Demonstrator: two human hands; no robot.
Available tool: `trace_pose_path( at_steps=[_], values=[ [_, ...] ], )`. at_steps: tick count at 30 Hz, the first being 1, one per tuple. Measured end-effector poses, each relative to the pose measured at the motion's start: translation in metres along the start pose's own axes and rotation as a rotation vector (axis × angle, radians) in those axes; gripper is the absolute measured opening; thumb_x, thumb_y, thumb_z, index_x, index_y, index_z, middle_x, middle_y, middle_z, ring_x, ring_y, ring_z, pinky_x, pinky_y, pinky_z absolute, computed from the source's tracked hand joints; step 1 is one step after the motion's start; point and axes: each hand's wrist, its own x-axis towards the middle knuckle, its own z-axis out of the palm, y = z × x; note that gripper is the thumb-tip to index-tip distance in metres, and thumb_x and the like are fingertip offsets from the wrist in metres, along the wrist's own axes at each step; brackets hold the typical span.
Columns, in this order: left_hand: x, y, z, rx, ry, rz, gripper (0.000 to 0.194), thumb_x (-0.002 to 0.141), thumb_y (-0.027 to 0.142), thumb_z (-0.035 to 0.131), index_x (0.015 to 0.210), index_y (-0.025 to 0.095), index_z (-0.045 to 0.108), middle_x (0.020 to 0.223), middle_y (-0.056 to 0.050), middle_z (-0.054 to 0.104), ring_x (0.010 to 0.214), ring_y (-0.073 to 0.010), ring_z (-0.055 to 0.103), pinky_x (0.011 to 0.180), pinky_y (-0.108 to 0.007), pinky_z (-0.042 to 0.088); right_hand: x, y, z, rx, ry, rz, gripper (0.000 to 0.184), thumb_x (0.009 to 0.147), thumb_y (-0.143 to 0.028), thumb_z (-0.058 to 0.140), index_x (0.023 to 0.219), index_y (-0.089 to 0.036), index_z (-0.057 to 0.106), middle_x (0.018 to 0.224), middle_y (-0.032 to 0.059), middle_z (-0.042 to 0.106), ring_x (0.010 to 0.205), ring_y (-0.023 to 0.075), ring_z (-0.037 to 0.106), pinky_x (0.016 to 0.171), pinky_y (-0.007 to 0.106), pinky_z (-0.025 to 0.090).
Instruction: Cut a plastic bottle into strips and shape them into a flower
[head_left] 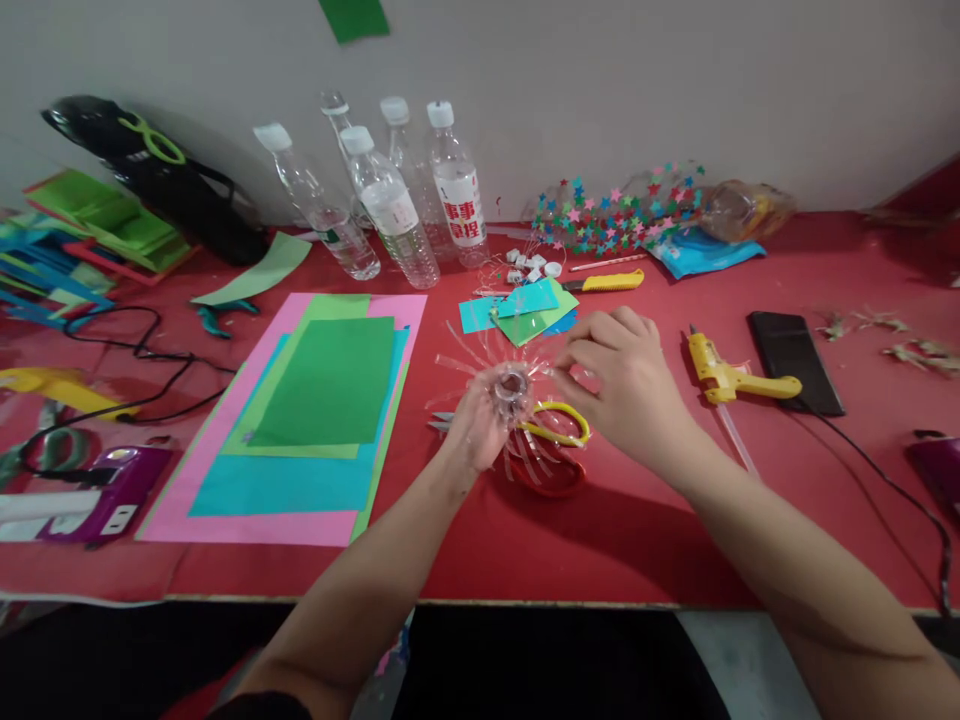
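Observation:
My left hand [481, 418] is closed around the neck of a cut plastic bottle [512, 386], its round mouth turned up towards me. Clear thin strips fan out from it on all sides. Just right of it, my right hand [616, 372] has thumb and fingers brought together in a pinch at the end of one clear strip. Beneath the strips lie scissors [559, 425] with yellow and red handles, partly covered by the bottle. Small pieces of blue and green paper [529, 310] lie just beyond.
Coloured paper sheets [322, 380] are stacked at left. Several plastic bottles [390, 215] stand by the wall, with star decorations [615, 215] to their right. A yellow cutter [611, 281] lies behind my right hand. A yellow glue gun [731, 378] rests against a black phone [795, 360]; its cord trails right.

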Motion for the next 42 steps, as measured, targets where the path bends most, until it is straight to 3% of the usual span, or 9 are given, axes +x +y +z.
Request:
trace_pose_path(
  at_steps=[8,13,17,24,29,32,37,42],
  values=[
    [-0.005,-0.001,0.005,0.002,0.116,-0.032,0.012,0.082,0.020,0.054,0.076,0.015,0.063,0.067,0.000,0.061,0.054,-0.0104,0.054,0.055,-0.023,0.045,-0.003,0.003,0.018,-0.039,0.056,0.068,0.012,0.085,-0.029,0.066,0.088,-0.020,0.072,0.095,0.0067,0.064,0.090,0.0234,0.049,0.082,0.038,0.033],
    [-0.006,0.000,0.009,-0.013,0.115,-0.023,0.011,0.081,0.018,0.055,0.073,0.015,0.062,0.064,0.000,0.061,0.052,-0.0101,0.053,0.050,-0.022,0.042,-0.001,0.001,0.017,0.129,0.020,0.074,0.009,0.084,-0.025,0.067,0.077,-0.021,0.071,0.089,0.0036,0.062,0.090,0.0207,0.050,0.084,0.036,0.034],
    [-0.005,-0.002,0.008,-0.015,0.135,-0.036,0.011,0.081,0.019,0.055,0.075,0.015,0.063,0.065,0.000,0.062,0.054,-0.0109,0.056,0.051,-0.023,0.043,-0.001,0.000,0.018,0.098,-0.005,0.041,0.010,0.084,-0.024,0.067,0.077,-0.020,0.071,0.089,0.0036,0.063,0.090,0.0209,0.048,0.085,0.037,0.032],
    [-0.004,-0.004,0.009,-0.010,0.084,-0.032,0.009,0.079,0.017,0.058,0.071,0.015,0.061,0.063,0.001,0.061,0.053,-0.0094,0.055,0.051,-0.021,0.042,-0.001,0.002,0.017,0.180,-0.092,0.072,0.013,0.085,-0.022,0.066,0.077,-0.020,0.075,0.085,0.0050,0.064,0.086,0.0206,0.047,0.080,0.036,0.033],
    [-0.005,-0.008,0.007,0.028,0.090,-0.013,0.006,0.080,0.015,0.061,0.075,0.014,0.063,0.067,-0.001,0.062,0.058,-0.0102,0.057,0.055,-0.021,0.045,0.001,0.003,0.018,0.287,-0.223,0.132,0.016,0.085,-0.017,0.064,0.071,-0.019,0.073,0.075,0.0027,0.062,0.080,0.0180,0.045,0.077,0.034,0.032],
    [-0.005,-0.010,0.005,0.070,0.026,-0.012,0.005,0.080,0.017,0.063,0.076,0.014,0.065,0.067,-0.001,0.062,0.058,-0.0102,0.057,0.056,-0.020,0.046,0.001,0.002,0.018,0.301,-0.275,0.145,0.021,0.085,-0.017,0.063,0.065,-0.019,0.070,0.070,0.0017,0.062,0.079,0.0178,0.043,0.075,0.034,0.030],
    [-0.003,-0.007,0.004,0.045,-0.005,-0.004,0.019,0.085,0.020,0.056,0.070,0.013,0.064,0.061,0.000,0.057,0.053,-0.0088,0.052,0.053,-0.020,0.043,0.001,-0.001,0.015,0.190,-0.145,0.169,0.017,0.084,-0.017,0.062,0.069,-0.021,0.070,0.074,0.0013,0.063,0.081,0.0187,0.045,0.079,0.035,0.028],
    [-0.004,-0.006,0.005,0.049,-0.026,0.009,0.017,0.086,0.019,0.055,0.077,0.013,0.067,0.065,-0.001,0.061,0.055,-0.0097,0.055,0.052,-0.020,0.044,-0.001,-0.003,0.013,0.036,0.002,0.125,0.016,0.085,-0.022,0.060,0.072,-0.021,0.069,0.078,0.0020,0.063,0.083,0.0199,0.048,0.082,0.037,0.029]
  ],
)
